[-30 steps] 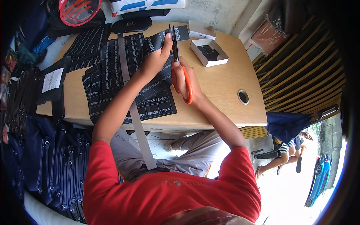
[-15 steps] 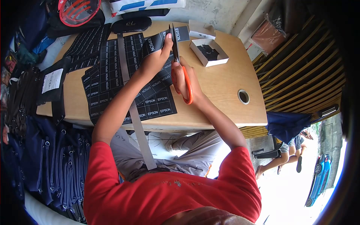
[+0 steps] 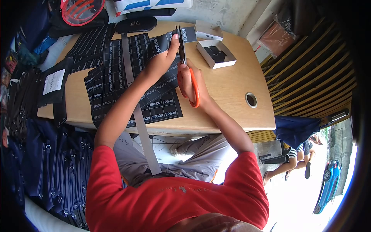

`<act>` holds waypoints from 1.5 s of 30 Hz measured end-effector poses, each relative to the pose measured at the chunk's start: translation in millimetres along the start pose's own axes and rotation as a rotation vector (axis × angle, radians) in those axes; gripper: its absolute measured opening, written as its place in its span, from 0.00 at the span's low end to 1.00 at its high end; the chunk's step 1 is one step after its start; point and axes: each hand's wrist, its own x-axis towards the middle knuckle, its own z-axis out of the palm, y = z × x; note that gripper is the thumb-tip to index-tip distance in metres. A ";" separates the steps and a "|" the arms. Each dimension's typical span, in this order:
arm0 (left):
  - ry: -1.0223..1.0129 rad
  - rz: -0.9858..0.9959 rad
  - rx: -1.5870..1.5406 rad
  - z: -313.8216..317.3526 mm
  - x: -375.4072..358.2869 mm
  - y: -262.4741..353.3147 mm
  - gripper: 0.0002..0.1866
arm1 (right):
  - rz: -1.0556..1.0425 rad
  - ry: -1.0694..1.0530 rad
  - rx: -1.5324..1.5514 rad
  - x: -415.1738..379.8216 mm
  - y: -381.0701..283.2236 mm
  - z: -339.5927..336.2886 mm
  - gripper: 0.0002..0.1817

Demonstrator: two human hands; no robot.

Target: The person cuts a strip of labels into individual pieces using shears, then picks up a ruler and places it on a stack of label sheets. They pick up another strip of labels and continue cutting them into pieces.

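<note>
My left hand (image 3: 159, 62) pinches a black strip of EPSON labels (image 3: 162, 42) and holds it up over the wooden table (image 3: 228, 89). My right hand (image 3: 190, 79) grips orange-handled scissors (image 3: 188, 73). Their blades point up and away, closed on the strip between two labels near its far end. One label (image 3: 188, 34) sticks out to the right of the blades. Under both hands lie black sheets of EPSON labels (image 3: 116, 77), overlapping on the left half of the table.
A small open white box (image 3: 216, 53) with black pieces stands beyond the scissors, another white box (image 3: 208, 30) behind it. A grey strap (image 3: 135, 112) runs across the sheets toward my lap. A cable hole (image 3: 251, 99) sits at right. Dark blue bags (image 3: 58, 170) hang at left.
Hands and scissors have barely moved; the strip's cut end has shifted slightly right of the blades.
</note>
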 end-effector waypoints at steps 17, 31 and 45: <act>0.042 0.016 -0.007 2.9 -0.5 -5.4 0.14 | 0.023 0.019 -0.026 0.6 -3.0 -1.4 0.17; 0.048 0.008 -0.039 4.0 0.7 -5.0 0.14 | 0.005 0.063 -0.042 -1.4 -7.8 -0.3 0.18; 0.050 -0.054 -0.093 7.4 -1.5 -7.9 0.14 | 0.164 0.006 -0.039 -3.6 -22.6 -4.2 0.19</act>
